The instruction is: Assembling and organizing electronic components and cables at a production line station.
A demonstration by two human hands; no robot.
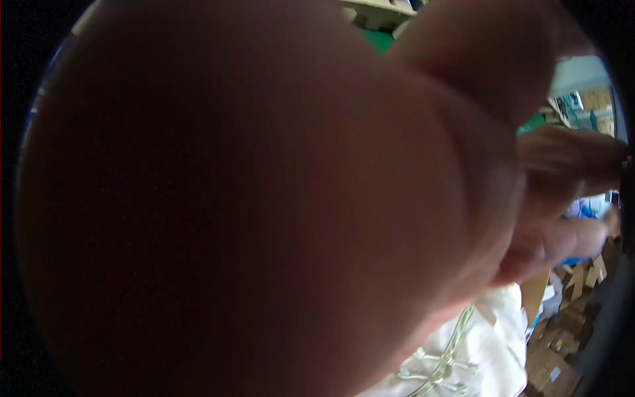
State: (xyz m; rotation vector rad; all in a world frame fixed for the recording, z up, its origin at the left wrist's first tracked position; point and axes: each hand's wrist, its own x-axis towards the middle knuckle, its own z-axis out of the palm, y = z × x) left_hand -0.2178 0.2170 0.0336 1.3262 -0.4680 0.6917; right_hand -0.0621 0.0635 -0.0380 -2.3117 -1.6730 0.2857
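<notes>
What looks like my left hand is held right up against the camera. Its palm, dark and blurred, covers most of the picture from the left. Toward the right edge several fingers stretch out with gaps between them, and I see nothing held in them. Below the hand, a white garment with pale green knotted cord shows on my own body. My right hand does not show.
Flattened and torn cardboard lies on the floor at the lower right. Near it are a brown carton edge and crumpled clear plastic. Stacked goods stand farther back at the upper right. A green surface peeks out at the top.
</notes>
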